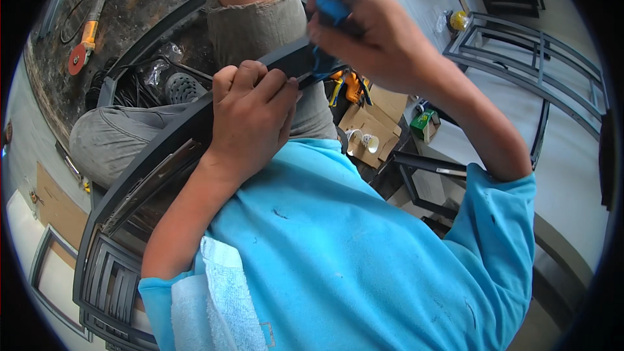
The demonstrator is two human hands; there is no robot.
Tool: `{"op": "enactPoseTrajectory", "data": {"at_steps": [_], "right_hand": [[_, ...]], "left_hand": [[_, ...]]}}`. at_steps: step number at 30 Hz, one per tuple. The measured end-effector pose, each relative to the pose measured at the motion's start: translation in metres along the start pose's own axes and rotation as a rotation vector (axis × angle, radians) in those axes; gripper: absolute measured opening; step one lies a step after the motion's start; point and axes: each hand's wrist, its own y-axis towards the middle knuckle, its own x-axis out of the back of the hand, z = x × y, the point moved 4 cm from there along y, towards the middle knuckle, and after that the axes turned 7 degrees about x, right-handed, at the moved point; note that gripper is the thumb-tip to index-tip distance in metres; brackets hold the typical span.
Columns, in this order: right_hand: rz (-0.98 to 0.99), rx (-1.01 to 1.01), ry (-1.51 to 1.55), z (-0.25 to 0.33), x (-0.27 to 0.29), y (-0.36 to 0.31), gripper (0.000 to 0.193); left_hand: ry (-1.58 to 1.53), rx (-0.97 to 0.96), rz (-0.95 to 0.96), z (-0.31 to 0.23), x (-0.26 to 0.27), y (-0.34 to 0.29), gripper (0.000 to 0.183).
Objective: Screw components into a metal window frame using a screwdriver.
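Observation:
A long dark grey metal frame [288, 58] lies across my lap, slanting from lower left to upper middle. My left hand [250, 107] is closed over its bar, fingers curled on the far edge. Above the frame's upper end, my right hand [364, 29] grips a blue tool [333, 9] with a thin rod sticking up. More blue shows just below the hand, against the bar. The fingers cover much of the tool and some motion blurs it, so its exact kind is unclear.
An orange angle grinder [90, 31] with a red disc lies at upper left, near black cables. Right of my lap are an open cardboard box [374, 127], a small green box [425, 125] and yellow-orange tools [352, 86]. Grey metal frames [530, 58] stand at right.

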Motion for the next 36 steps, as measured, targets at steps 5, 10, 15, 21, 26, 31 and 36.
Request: {"op": "enactPoseTrajectory", "data": {"at_steps": [5, 10, 15, 21, 26, 31, 36], "right_hand": [[-0.241, -0.03, 0.569, 0.006, 0.013, 0.005, 0.026], [-0.203, -0.033, 0.601, -0.001, 0.02, 0.001, 0.027], [-0.266, -0.009, 0.425, 0.001, 0.025, 0.0, 0.024], [0.184, -0.077, -0.05, 0.001, 0.007, -0.016, 0.026], [-0.007, -0.071, 0.102, -0.009, -0.001, -0.024, 0.022], [-0.3, -0.008, 0.402, 0.012, 0.021, -0.005, 0.025], [0.05, -0.061, -0.023, -0.003, 0.006, -0.003, 0.02]], "left_hand": [[0.01, -0.015, 0.015, -0.01, 0.001, 0.006, 0.027], [0.037, -0.058, 0.041, -0.017, -0.011, 0.008, 0.033], [-0.08, -0.036, 0.043, -0.011, -0.01, 0.016, 0.035], [-0.058, -0.043, 0.046, -0.009, -0.004, 0.017, 0.034], [-0.107, -0.021, 0.037, -0.008, -0.004, 0.013, 0.033], [-0.131, -0.015, 0.009, -0.006, -0.003, 0.008, 0.021], [-0.081, -0.019, 0.022, 0.002, -0.005, 0.008, 0.022]]}}
